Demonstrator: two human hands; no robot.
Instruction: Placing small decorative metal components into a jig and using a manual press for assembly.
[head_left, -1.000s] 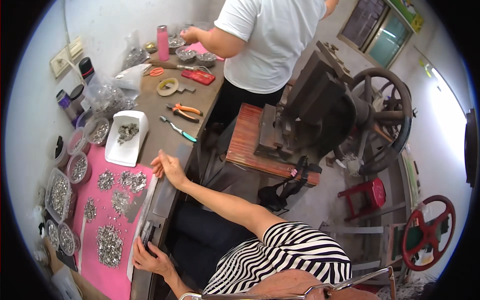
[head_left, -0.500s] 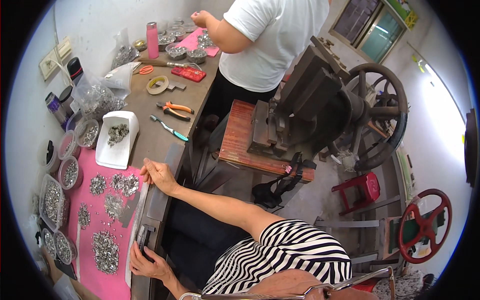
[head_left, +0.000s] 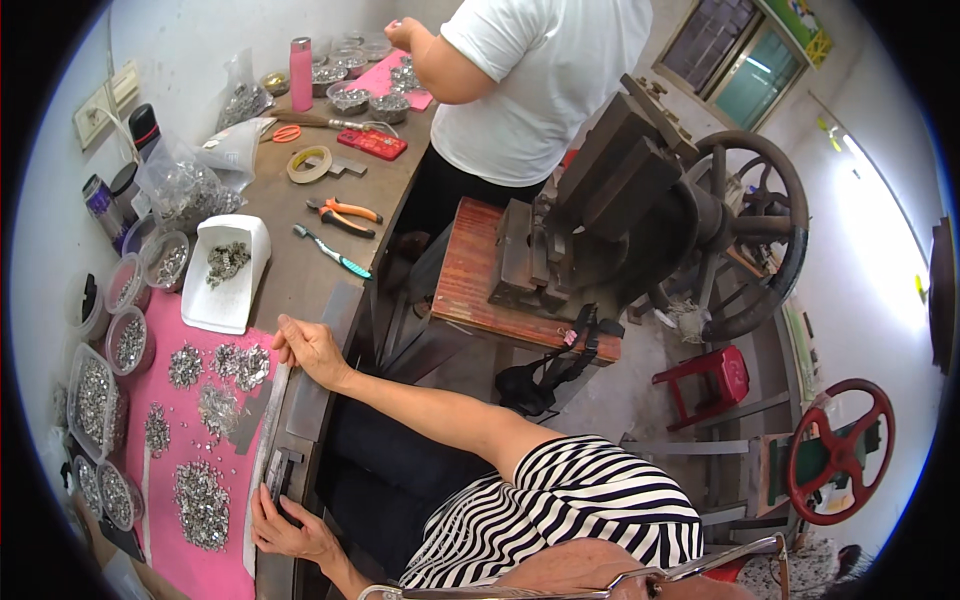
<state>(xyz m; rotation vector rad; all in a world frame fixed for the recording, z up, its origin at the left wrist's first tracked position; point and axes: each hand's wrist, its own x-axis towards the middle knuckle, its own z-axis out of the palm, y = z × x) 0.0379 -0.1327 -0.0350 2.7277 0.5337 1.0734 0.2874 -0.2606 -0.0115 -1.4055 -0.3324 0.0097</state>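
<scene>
The left hand (head_left: 290, 530) touches a dark metal fixture (head_left: 283, 473) beside the pink mat (head_left: 215, 570); the right hand (head_left: 308, 352) curls at the mat's corner. I cannot tell what either grasps. Tubs (head_left: 147, 355) border the mat's wall side; gaps part its silver piles (head_left: 203, 505).

The mat (head_left: 195, 570) at eight o'clock is pink with whitish edging, and the metal bits (head_left: 203, 507) on it are silver. At nine, the scoop (head_left: 215, 308) is plain white. Toward ten, the pliers (head_left: 330, 211) are orange and black, the toothbrush (head_left: 333, 253) teal and white. At eleven, the bottle (head_left: 301, 75) is pink. At four, the stool (head_left: 732, 376) and the smaller wheel (head_left: 844, 451) are red. At five, black-and-white stripes cover the shirt (head_left: 580, 505).
</scene>
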